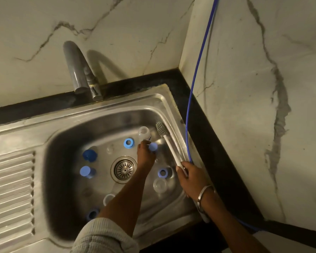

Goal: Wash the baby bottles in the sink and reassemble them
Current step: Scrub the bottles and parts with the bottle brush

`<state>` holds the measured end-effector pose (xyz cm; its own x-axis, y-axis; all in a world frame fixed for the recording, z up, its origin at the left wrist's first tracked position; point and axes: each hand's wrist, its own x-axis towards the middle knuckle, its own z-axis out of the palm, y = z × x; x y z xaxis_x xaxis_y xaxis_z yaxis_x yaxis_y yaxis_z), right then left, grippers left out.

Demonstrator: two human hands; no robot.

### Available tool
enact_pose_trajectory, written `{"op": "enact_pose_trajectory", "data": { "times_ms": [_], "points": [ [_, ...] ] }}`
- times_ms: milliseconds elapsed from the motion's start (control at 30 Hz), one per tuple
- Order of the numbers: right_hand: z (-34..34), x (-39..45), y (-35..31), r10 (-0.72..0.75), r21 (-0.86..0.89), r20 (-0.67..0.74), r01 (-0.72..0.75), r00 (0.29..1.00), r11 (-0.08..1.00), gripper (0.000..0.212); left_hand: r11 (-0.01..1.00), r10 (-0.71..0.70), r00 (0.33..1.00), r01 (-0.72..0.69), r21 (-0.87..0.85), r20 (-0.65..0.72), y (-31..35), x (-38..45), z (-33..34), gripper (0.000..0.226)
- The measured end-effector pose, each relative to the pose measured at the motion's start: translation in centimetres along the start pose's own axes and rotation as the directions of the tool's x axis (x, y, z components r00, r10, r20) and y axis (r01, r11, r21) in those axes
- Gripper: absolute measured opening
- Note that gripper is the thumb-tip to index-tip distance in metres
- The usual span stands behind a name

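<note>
Right hand (189, 177) grips the white handle of a bottle brush (169, 145) near the sink's right wall; the grey bristled head points toward the far right corner of the basin. Left hand (146, 154) reaches into the stainless steel sink (102, 114), fingers curled at the base of a clear baby bottle (144, 133) lying on its side near the far wall, with a light blue cap (153, 147) just beside the fingers; whether the hand grips the bottle or only touches it cannot be told.

Loose parts lie scattered on the sink floor around the drain strainer (124, 169). A light blue screw ring (129, 142) sits near the far wall, left of the bottle. A dark blue cap (89, 155) and a lighter blue cap (87, 172) stand toward the left wall. Another blue ring (163, 172) and a clear bottle (160, 185) rest near the right wall. A white ring (109, 199) and a blue ring (92, 214) lie by the near wall, beside the left forearm.

A curved faucet (80, 70) rises behind the far rim. A blue cable (195, 79) hangs down the marble wall to the sink's right rim.
</note>
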<state>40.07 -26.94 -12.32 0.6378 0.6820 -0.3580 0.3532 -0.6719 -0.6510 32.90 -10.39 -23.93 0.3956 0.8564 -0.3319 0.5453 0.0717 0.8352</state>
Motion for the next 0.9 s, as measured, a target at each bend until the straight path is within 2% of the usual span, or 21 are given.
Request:
{"op": "enact_pose_trajectory", "data": {
  "times_ms": [100, 200, 267, 333, 433, 533, 733, 900],
  "points": [
    [0.1, 0.0, 0.3, 0.004, -0.005, -0.013, -0.004, 1.0, 1.0, 0.026, 1.0, -0.025, 1.0, 0.025, 0.013, -0.004, -0.6, -0.5, 0.2, 0.041],
    [0.3, 0.1, 0.5, 0.011, -0.011, -0.003, -0.011, 1.0, 1.0, 0.024, 0.989, -0.15, 0.988, 0.151, 0.003, -0.045, -1.4, -1.4, 0.3, 0.043],
    [0.3, 0.0, 0.6, 0.007, -0.02, -0.005, -0.007, 1.0, 1.0, 0.023, 0.974, -0.22, 0.972, 0.215, -0.066, -0.079, -1.8, -2.0, 0.7, 0.032],
    [0.3, 0.0, 0.6, -0.009, -0.028, -0.012, 0.008, 1.0, 1.0, 0.022, 0.973, -0.216, 0.972, 0.207, -0.097, -0.089, -1.8, -2.5, 1.3, 0.021],
    [0.3, 0.0, 0.7, -0.024, -0.034, -0.02, 0.023, 1.0, 0.999, 0.019, 0.975, -0.207, 0.977, 0.202, -0.097, -0.051, -1.5, -2.8, 2.0, 0.035],
    [0.3, 0.0, 0.7, -0.029, -0.033, -0.019, 0.028, 0.999, 0.999, 0.019, 0.98, -0.198, 0.98, 0.197, 0.028, 0.018, -1.6, -2.5, 2.4, 0.051],
    [0.3, 0.0, 0.8, -0.04, -0.038, -0.019, 0.039, 0.999, 0.999, 0.019, 0.972, -0.155, 0.988, 0.151, 0.179, 0.005, -2.0, -2.3, 2.3, 0.018],
    [0.3, -0.3, 0.8, -0.051, -0.008, 0.016, 0.051, 0.999, 0.999, 0.017, 0.965, -0.218, 0.976, 0.217, 0.145, -0.008, -2.3, -2.8, 0.3, 0.019]
  ]
}}
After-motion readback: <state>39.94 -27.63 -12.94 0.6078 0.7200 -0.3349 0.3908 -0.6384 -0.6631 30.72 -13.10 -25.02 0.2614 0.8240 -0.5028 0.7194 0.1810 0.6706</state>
